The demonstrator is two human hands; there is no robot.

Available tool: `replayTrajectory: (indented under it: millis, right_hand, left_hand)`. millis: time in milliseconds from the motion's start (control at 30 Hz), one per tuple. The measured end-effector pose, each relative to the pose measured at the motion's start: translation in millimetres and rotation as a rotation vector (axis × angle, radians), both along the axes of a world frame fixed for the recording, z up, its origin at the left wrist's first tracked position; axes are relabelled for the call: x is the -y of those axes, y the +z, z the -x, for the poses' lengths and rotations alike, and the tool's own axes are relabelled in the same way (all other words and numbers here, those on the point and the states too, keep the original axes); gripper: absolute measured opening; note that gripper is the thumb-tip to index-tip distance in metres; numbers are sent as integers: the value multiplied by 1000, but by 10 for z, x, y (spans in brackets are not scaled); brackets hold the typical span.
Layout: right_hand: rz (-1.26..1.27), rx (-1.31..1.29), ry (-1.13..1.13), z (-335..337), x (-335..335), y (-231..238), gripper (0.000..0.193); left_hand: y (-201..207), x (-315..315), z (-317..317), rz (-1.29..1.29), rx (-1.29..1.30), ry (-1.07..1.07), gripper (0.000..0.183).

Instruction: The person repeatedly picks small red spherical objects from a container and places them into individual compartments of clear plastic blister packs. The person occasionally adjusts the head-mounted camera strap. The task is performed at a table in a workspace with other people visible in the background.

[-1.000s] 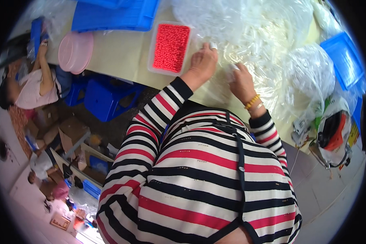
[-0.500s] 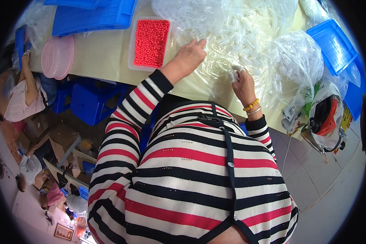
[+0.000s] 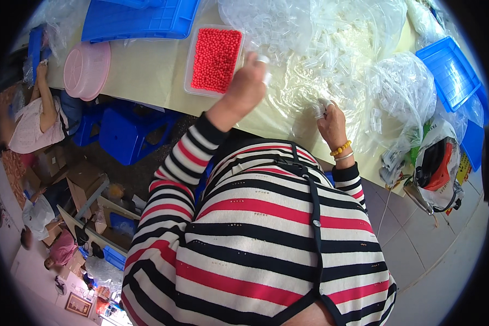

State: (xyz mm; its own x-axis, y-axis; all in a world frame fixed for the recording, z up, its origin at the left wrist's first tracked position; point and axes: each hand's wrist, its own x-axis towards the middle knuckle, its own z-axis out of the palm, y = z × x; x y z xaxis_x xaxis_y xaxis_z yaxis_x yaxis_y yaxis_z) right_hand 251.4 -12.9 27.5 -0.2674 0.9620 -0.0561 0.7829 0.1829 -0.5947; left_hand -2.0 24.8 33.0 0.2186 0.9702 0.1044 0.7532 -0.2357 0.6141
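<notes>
Hands, two, head view: left hand (image 3: 245, 84), fingers half-curled, blurred, any hold impossible to tell; right hand (image 3: 332, 126), fingertips pinched round small clear plastic piece (image 3: 319, 112). Translucent rectangular plastic tub (image 3: 205, 93), holding round red beads (image 3: 216, 58), just left of left fingers; loose clear plastic tubes (image 3: 331, 58) beyond right fingers.

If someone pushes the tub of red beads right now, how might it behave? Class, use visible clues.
The tub would probably slide rather than tip, as it sits flat on the table. Its red beads may roll and spill if it tilts, being small, round and uncovered.
</notes>
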Motion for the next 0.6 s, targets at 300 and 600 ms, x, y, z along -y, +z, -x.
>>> replayTrajectory:
  millis: [300,600]
  right_hand:
    - [22,30,41,57,-37,8,14]
    - [43,41,4,137,-55,76,25]
  left_hand:
    - [145,-19,885,-30,-184,242,12]
    - [-113,-125,877,-5,89,313,15]
